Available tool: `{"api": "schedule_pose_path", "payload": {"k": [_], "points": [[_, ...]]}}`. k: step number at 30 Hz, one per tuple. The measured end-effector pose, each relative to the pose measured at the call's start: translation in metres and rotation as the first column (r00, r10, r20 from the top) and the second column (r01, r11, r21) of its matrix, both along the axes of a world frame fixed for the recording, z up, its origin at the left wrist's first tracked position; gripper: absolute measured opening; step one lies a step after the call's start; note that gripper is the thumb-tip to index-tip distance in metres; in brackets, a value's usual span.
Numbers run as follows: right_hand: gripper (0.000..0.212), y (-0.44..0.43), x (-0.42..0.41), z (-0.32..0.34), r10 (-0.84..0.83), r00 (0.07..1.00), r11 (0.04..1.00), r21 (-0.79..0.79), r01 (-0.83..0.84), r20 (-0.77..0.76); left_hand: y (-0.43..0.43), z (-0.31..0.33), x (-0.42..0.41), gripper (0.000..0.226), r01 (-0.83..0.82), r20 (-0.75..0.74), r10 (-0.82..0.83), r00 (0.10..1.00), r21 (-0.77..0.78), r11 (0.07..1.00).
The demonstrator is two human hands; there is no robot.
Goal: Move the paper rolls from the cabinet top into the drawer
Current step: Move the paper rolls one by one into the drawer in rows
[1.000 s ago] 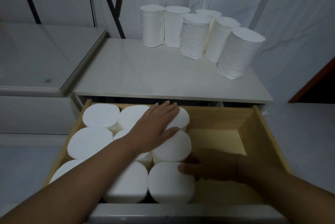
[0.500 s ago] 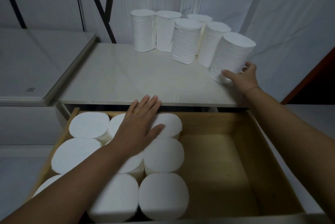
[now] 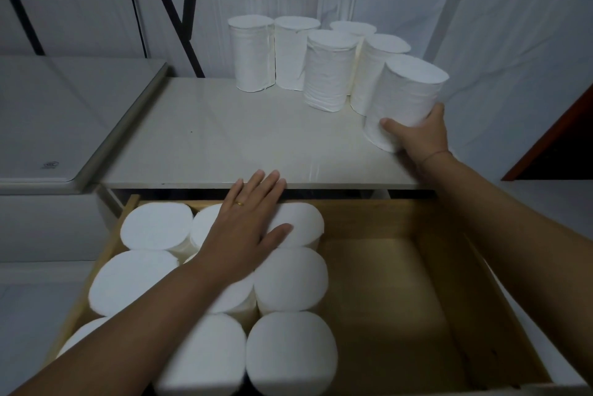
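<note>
Head view: my right hand (image 3: 420,136) has left the drawer (image 3: 449,219) and now curls round the base of the nearest paper roll (image 3: 406,97), right of centre on the cabinet top (image 3: 240,139). Five more rolls (image 3: 327,71) stand behind it. My left hand (image 3: 247,229) stays flat, fingers straight, on the packed rolls (image 3: 288,277) at lower left. I judge the roll light, soft and easily squashed, best taken gently round its middle.

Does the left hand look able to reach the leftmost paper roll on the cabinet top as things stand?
Probably yes. The left hand lies open on the rolls in the drawer, and only bare cabinet top lies between it and the leftmost paper roll.
</note>
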State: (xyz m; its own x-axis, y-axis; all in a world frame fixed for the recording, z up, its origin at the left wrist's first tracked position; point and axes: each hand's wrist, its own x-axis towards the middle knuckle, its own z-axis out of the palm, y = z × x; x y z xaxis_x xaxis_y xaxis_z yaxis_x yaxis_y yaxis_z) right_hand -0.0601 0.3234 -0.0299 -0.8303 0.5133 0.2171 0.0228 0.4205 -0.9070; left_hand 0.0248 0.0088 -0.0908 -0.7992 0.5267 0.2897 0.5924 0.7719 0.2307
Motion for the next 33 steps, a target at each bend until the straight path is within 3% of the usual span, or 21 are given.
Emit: {"api": "schedule_pose_path", "payload": {"k": [12, 20, 25, 33], "points": [[0.08, -0.028, 0.046, -0.003, 0.201, 0.98, 0.979, 0.023, -0.201, 0.005, 0.001, 0.003, 0.002, 0.066, -0.004, 0.0, 0.004, 1.0, -0.015, 1.0], [0.093, -0.028, 0.051, 0.012, 0.251, 0.967, 0.967, -0.041, -0.253, -0.039, 0.001, 0.003, 0.004, 0.068, -0.005, 0.009, 0.005, 1.0, -0.011, 1.0], [0.089, -0.027, 0.054, 0.024, 0.28, 0.957, 0.958, -0.04, -0.284, -0.076, 0.005, 0.003, 0.009, 0.068, 0.103, 0.054, -0.103, 0.993, 0.002, 0.995], [0.088, -0.031, 0.099, 0.027, 0.437, 0.899, 0.899, -0.006, -0.437, -0.015, 0.013, -0.003, 0.013, 0.07, 0.224, 0.172, -0.203, 0.964, -0.119, 0.967]]}}
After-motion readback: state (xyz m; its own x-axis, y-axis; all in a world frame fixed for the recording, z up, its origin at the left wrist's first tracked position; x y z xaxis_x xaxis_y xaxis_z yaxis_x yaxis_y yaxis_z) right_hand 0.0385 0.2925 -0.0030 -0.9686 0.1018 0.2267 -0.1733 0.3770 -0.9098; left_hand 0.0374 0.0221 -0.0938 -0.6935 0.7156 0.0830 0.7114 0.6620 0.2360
